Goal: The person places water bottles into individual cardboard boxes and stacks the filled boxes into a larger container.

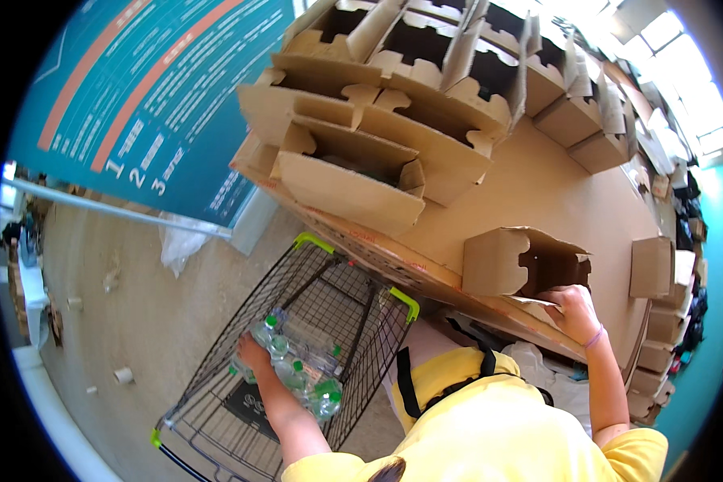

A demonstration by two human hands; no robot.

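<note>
My left hand (254,352) reaches down into a dark wire shopping cart (205,368) with lime-green corners. Its fingers curl round a clear plastic bottle among several others; they are partly hidden. These bottles (279,347) have green caps and lie in a heap on the cart's bottom. On the right, my right hand (576,312) grips the near flap of an open cardboard box (494,261). That box stands at the near edge of a large cardboard-covered surface (450,221), and its inside is in shadow.
Several open cardboard boxes (353,173) crowd the far side of the surface. A teal printed board (160,96) stands at the upper left. More cartons (652,269) line the right side. White bits and a small white cylinder (123,375) lie on the concrete floor.
</note>
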